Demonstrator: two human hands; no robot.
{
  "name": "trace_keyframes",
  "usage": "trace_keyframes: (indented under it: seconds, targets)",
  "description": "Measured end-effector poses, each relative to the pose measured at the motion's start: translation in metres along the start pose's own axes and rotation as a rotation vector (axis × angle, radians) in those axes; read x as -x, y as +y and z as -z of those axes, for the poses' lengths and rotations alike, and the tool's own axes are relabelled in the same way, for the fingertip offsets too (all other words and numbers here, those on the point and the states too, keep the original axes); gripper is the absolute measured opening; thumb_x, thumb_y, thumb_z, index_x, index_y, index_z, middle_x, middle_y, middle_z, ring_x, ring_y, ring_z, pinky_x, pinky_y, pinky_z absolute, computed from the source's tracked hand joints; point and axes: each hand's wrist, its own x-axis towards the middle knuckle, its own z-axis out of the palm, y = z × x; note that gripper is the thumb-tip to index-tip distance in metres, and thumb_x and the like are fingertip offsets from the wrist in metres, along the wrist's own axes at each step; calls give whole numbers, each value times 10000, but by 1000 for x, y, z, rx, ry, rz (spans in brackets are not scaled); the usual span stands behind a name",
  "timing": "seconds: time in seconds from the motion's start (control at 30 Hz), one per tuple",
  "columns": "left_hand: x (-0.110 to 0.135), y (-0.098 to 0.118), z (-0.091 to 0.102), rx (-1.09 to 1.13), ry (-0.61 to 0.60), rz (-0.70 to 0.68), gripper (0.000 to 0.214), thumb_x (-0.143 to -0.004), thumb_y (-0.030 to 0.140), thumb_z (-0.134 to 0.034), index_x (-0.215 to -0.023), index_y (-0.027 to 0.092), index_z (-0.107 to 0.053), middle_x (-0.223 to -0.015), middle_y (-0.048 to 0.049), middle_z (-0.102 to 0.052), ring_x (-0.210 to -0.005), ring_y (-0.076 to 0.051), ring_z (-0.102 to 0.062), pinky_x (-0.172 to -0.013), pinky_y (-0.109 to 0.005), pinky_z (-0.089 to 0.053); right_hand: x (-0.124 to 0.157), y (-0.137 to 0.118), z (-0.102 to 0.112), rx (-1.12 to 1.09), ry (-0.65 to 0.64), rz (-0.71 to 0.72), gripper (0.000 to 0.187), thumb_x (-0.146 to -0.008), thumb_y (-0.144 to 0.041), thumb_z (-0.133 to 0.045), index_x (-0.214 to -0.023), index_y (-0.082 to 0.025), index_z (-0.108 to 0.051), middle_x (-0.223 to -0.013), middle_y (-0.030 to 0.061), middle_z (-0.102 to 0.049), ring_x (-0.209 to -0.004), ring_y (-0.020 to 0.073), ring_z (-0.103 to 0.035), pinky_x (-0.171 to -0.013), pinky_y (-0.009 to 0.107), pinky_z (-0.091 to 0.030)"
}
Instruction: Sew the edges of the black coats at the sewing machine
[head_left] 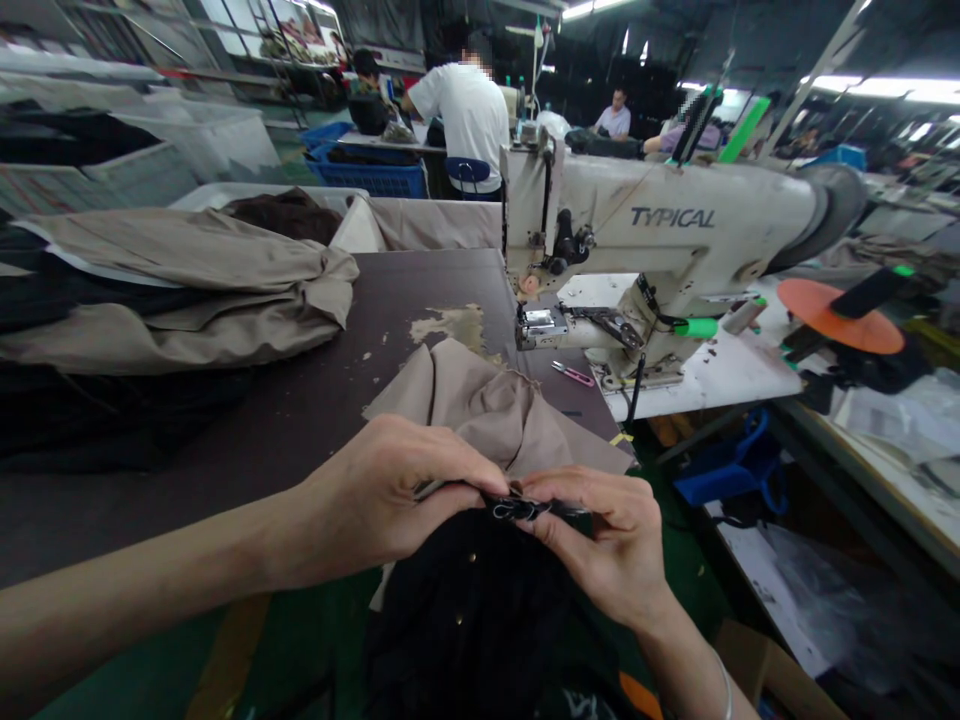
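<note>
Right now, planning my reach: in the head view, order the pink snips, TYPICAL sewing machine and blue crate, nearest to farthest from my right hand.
From your right hand:
1. Pink snips, ahead on the table.
2. TYPICAL sewing machine, ahead right.
3. Blue crate, farthest, back left.

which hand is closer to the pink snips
Right. The right hand is below the pink-handled snips, not touching them; the left hand is farther off, lower and to their left.

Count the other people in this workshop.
4: one in a white shirt, one in a dark cap left of them, one in a pale shirt beyond, one behind the sewing machine. Others may be hidden.
</note>
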Motion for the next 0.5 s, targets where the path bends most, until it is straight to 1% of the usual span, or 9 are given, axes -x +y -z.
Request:
trace_keyframes:
  seconds: [0.13, 0.23, 0.27, 0.33, 0.4, 0.43, 0.5]
  targets:
    - [-1, -5, -4, 33, 55, -4, 193, -845, 133, -669, -969, 249, -761, -898, -7, -781, -791, -168, -740, -711, -213, -587, 3, 2, -4, -3, 27, -37, 154, -794, -123, -741, -928, -198, -739, -960, 14, -753, -872, 140, -732, -806, 199, -586]
    - [0, -3, -5, 50, 81, 0, 162, -848, 138, -671, -953, 235, -748, -871, -9, -772, -769, -157, -727, -704, -209, -566, 4, 4, -7, -4, 60, -65, 154, -808, -132, -729, -943, -206, -734, -951, 6, -755, -859, 131, -731, -788, 179, -576]
    - [1, -2, -3, 49, 58, 13, 168, -861, 135, -651, -970, 228, -739, -873, -12, -764, -771, -148, -717, -706, -206, -553, 3, 4, -7, 4, 69, -67, 150, -808, -136, -730, -940, -207, -735, -929, 3, -755, -827, 126, -729, -768, 175, -573]
    - [-1, 3, 1, 33, -35, 50, 183, -873, 156, -632, -1029, 209, -712, -902, -19, -735, -782, -133, -687, -704, -200, -523, 1, 5, -8, 29, 79, -58, 130, -800, -148, -739, -918, -201, -739, -864, -5, -751, -710, 107, -705, -695, 169, -559]
    - [-4, 8, 5, -5, -125, 83, 207, -855, 227, -670, -1057, 188, -683, -922, -20, -700, -779, -126, -649, -682, -199, -490, -3, 5, -8, 55, 72, -58, 103, -792, -160, -747, -890, -191, -742, -797, -10, -740, -609, 88, -658, -614, 164, -526]
    - [-6, 10, 7, -35, -138, 95, 211, -842, 258, -692, -1036, 179, -676, -907, -15, -685, -759, -123, -629, -661, -201, -471, -5, 5, -8, 63, 68, -62, 97, -787, -164, -750, -882, -186, -743, -777, -9, -735, -579, 81, -636, -580, 162, -503]
    - [-11, 11, 8, -98, -111, 93, 157, -847, 272, -695, -964, 169, -673, -842, -1, -665, -712, -116, -593, -628, -211, -431, -7, 5, -8, 56, 59, -85, 99, -784, -173, -752, -882, -176, -740, -764, -1, -727, -573, 79, -618, -543, 161, -465]
